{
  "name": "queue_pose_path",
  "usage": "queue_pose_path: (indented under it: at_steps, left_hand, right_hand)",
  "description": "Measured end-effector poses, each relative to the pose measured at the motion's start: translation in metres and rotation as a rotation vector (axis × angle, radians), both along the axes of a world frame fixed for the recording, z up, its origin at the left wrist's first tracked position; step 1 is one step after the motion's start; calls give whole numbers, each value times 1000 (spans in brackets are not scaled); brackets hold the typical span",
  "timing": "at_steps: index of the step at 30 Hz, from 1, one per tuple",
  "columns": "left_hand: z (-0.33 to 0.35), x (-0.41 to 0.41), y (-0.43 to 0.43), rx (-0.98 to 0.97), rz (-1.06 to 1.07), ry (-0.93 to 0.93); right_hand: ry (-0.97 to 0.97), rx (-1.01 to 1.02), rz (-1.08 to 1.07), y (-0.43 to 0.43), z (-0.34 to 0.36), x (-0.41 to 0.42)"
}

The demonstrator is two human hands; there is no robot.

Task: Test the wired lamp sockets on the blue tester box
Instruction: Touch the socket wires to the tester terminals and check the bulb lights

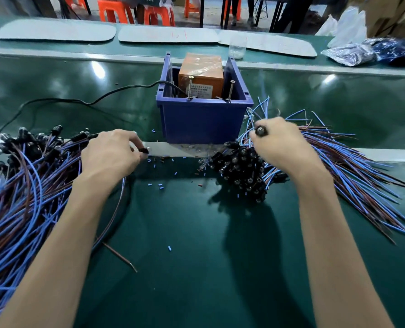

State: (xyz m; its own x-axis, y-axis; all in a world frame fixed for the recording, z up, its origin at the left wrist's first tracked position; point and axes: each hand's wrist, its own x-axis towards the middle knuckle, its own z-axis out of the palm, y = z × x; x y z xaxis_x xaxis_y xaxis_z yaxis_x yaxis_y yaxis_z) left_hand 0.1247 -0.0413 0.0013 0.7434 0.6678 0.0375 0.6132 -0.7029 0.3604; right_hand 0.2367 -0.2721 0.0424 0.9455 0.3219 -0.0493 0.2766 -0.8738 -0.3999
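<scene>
surface: green bench belt (192, 245) | centre: blue tester box (204, 121), black cable (78, 101) trailing left | left: heap of wired lamp sockets (31, 176) | right: second socket heap (241, 169) | scattered: blue insulation snippets (160, 185) | far side: grey pads (55, 31), clear cup (237, 47)

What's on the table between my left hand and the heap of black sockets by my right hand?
Head view: a pale metal strip, scattered blue and brown insulation snippets, and a few clear bulbs beside the heap.

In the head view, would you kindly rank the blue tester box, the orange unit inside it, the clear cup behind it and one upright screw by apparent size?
1. blue tester box
2. orange unit, partly hidden
3. clear cup, farther away, so unsure
4. upright screw
</scene>
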Motion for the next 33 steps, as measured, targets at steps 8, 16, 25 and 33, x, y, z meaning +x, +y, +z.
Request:
queue_pose_path:
  at_steps: [8,16,25,33]
  left_hand:
    - [15,5,-22,-77,-128,-180]
    - [53,-4,-61,-555,-454,-649]
    - [65,-10,-80,-802,-588,-802]
    - [57,1,-85,-1118,-347,-71]
  right_hand:
    - [114,27,88,-6,2,-2]
    - [-5,532,430,1,16,-14]
    - [379,877,577,17,14,-30]
    - [238,1075,446,7,24,-26]
